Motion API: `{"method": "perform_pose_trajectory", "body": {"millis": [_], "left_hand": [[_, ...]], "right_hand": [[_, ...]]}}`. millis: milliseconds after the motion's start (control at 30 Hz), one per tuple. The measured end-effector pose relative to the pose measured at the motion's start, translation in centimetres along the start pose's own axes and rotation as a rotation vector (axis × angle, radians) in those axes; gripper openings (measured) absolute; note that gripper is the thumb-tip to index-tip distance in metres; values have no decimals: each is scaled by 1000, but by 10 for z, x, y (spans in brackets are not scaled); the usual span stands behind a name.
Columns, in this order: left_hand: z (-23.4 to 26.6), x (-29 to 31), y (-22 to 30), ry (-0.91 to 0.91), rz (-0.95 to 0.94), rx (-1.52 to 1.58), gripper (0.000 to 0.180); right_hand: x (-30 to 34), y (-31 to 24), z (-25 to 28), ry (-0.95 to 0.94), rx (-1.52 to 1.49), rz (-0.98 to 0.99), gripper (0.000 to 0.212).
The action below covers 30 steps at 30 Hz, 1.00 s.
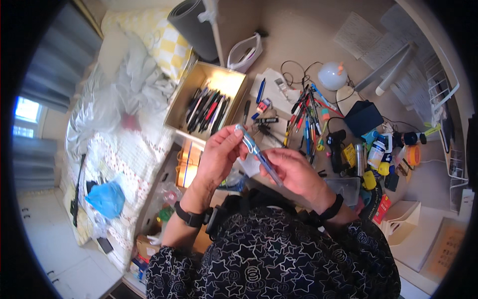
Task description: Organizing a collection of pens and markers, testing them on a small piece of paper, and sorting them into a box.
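Between my two hands, above the near side of the desk, is a slim blue pen [261, 156] with a clip, held at a slant. My left hand [222, 151] pinches its upper end between thumb and fingers. Lower down the barrel, my right hand [293, 172] has its fingers closed on the same pen. Just beyond my left hand stands an open box [175, 115] with many black, red and white pens [208, 110] inside. A loose heap of pens and markers [304, 122] lies on the desk past my right hand.
At the back of the desk sit a white round lamp [332, 76] and a pale pouch [245, 52]. A dark pen holder [363, 117], bottles [376, 154] and a wire rack [440, 89] fill the right. The bed [117, 144] with a blue plastic bag [105, 199] is at left.
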<state>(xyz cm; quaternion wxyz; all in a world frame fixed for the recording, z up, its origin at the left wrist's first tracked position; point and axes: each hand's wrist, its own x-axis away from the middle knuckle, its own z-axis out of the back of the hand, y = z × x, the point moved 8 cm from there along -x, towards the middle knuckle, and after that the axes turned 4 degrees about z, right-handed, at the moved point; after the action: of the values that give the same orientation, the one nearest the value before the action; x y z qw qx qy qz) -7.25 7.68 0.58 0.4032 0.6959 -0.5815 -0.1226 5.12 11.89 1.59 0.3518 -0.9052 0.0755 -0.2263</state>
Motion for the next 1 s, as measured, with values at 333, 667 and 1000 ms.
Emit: {"method": "perform_pose_trajectory", "body": {"millis": [333, 667, 1000], "left_hand": [[44, 53, 20, -37, -14, 115, 32], [66, 77, 34, 64, -90, 92, 26], [95, 71, 25, 503, -130, -63, 14]], "right_hand": [[-2, 31, -73, -49, 405, -132, 25], [-18, 47, -84, -96, 674, -41, 19], [-49, 24, -66, -269, 1103, 164, 17]]}}
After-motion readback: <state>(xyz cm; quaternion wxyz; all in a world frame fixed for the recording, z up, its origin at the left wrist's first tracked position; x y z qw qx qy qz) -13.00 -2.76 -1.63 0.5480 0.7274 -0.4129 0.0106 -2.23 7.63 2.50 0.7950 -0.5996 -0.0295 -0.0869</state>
